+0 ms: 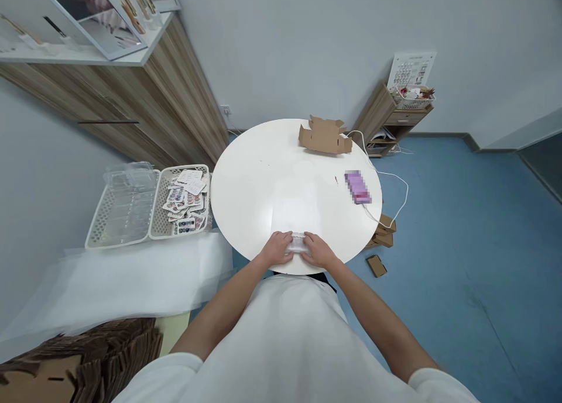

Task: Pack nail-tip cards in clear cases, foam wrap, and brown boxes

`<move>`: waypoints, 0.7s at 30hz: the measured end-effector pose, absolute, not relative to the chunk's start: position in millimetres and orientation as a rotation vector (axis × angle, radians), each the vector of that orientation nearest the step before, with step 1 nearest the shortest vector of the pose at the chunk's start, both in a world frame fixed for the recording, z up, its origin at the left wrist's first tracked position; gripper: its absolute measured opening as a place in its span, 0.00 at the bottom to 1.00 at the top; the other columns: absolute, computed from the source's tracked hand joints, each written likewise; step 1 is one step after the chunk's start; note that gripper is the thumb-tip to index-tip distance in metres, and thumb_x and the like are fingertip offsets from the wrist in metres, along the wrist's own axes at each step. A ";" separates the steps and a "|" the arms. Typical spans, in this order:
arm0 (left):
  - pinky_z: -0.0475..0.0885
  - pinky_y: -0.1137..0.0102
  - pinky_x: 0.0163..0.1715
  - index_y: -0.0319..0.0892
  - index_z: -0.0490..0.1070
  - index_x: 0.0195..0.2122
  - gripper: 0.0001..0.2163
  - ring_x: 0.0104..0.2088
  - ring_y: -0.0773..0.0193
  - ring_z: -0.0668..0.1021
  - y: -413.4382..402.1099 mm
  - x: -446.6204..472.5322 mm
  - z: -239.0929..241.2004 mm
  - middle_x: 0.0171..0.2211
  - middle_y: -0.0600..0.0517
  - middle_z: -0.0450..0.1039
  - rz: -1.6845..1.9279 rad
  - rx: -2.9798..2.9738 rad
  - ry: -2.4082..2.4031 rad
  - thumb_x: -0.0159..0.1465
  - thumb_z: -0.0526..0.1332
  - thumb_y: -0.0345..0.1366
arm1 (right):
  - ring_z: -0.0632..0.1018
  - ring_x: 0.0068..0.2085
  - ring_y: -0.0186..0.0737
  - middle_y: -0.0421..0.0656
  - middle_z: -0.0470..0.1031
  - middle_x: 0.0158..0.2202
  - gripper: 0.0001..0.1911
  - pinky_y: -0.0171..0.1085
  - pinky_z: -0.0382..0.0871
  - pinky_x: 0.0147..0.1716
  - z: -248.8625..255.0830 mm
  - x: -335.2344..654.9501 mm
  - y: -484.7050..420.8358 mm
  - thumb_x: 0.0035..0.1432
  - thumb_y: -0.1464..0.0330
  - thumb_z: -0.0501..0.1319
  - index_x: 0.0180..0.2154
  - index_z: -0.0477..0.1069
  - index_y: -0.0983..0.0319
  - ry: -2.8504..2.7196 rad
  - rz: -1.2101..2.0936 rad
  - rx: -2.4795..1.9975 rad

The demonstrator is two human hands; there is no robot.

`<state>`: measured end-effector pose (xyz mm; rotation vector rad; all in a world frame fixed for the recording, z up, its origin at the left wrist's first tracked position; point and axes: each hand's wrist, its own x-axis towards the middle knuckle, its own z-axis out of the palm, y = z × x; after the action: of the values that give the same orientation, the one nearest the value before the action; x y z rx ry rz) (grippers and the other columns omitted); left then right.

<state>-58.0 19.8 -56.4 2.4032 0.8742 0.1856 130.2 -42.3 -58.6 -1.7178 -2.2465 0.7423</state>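
At the near edge of the round white table [246, 181], my left hand [277, 248] and my right hand [318, 250] grip the two ends of a small clear-and-white packet [297, 243]. Fingers lie on its far side and thumbs on the near side. It looks like a clear plastic case with thin white wrap around it, though my fingers cover both ends. A thin whitish sheet [296, 213] seems to stretch flat on the table just beyond it; its edges are faint.
An unfolded brown cardboard box [324, 138] lies at the table's back. A purple phone [357, 186] with a white cable [397, 178] is on the right. Leftward stand baskets of clear cases [127, 213] and cards [187, 195], above white foam sheets [144, 277]. Small boxes [376, 265] lie on the floor.
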 end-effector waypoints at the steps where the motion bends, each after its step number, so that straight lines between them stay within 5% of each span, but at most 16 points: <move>1: 0.61 0.62 0.44 0.42 0.63 0.38 0.12 0.40 0.57 0.72 17.8 -60.5 -54.1 0.42 0.46 0.69 0.161 2.384 0.874 0.52 0.57 0.38 | 0.69 0.44 0.45 0.50 0.67 0.44 0.14 0.42 0.62 0.42 -54.1 128.8 -44.4 0.51 0.63 0.55 0.40 0.61 0.63 -2.264 0.789 -1.723; 5: 0.64 0.67 0.34 0.43 0.62 0.40 0.12 0.29 0.61 0.72 16.0 -66.1 -45.4 0.29 0.52 0.70 0.090 2.259 0.931 0.57 0.51 0.42 | 0.70 0.33 0.38 0.43 0.69 0.33 0.13 0.36 0.62 0.33 -40.4 125.8 -48.3 0.57 0.61 0.47 0.40 0.60 0.61 -2.181 0.965 -1.802; 10: 0.64 0.67 0.37 0.43 0.66 0.38 0.14 0.38 0.59 0.72 38.0 -58.0 -40.0 0.37 0.49 0.70 0.100 2.135 1.027 0.57 0.50 0.45 | 0.68 0.44 0.39 0.46 0.65 0.45 0.15 0.36 0.61 0.39 -38.9 130.3 -30.1 0.59 0.60 0.45 0.40 0.63 0.60 -1.911 0.957 -1.874; 13: 0.65 0.69 0.36 0.42 0.68 0.37 0.14 0.39 0.59 0.72 55.5 -56.3 -40.9 0.41 0.49 0.70 0.000 2.002 1.040 0.52 0.56 0.43 | 0.69 0.43 0.39 0.47 0.66 0.43 0.17 0.35 0.60 0.40 -41.1 133.0 -13.7 0.58 0.59 0.46 0.38 0.66 0.61 -1.789 1.056 -1.958; 21: 0.67 0.72 0.29 0.42 0.70 0.32 0.10 0.33 0.62 0.74 72.2 -66.0 -52.7 0.32 0.53 0.73 -0.207 1.813 1.111 0.53 0.53 0.37 | 0.71 0.40 0.38 0.42 0.71 0.40 0.15 0.34 0.61 0.35 -50.6 139.6 12.8 0.54 0.57 0.52 0.37 0.68 0.59 -1.663 1.384 -1.969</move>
<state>-66.0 72.2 -52.7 1.8133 1.1105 -0.2068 139.6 12.8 -50.6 -1.9687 -1.6635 1.3841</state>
